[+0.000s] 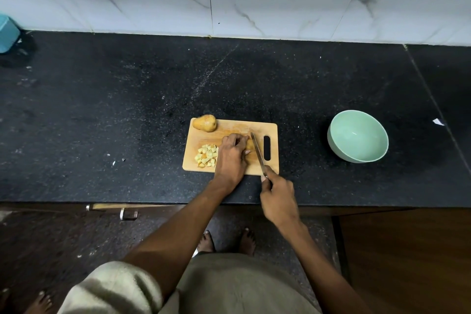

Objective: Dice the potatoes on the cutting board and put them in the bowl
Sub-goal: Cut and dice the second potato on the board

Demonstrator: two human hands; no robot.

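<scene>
Gripping a knife [258, 153] by its handle, the right hand [277, 199] sits at the near right corner of the wooden cutting board [204, 137], with the blade running away from it across the board, just left of the handle slot. The left hand [232, 158] is curled over a piece of potato on the middle of the board; that piece is almost wholly hidden under the fingers, and the blade lies just beside the fingertips on their right. Whether the edge touches the piece cannot be told.

Just left of the left hand lies a heap of diced potato [207, 155], pale yellow cubes touching one another on the board's near left part. Beyond that hand, at the far left corner of the board, rests one whole unpeeled potato [204, 123], partly overhanging the edge.

Well to the right of the right hand stands a pale green bowl [357, 136] on the black stone countertop [102, 109], apart from the board; no potato shows inside it.
</scene>
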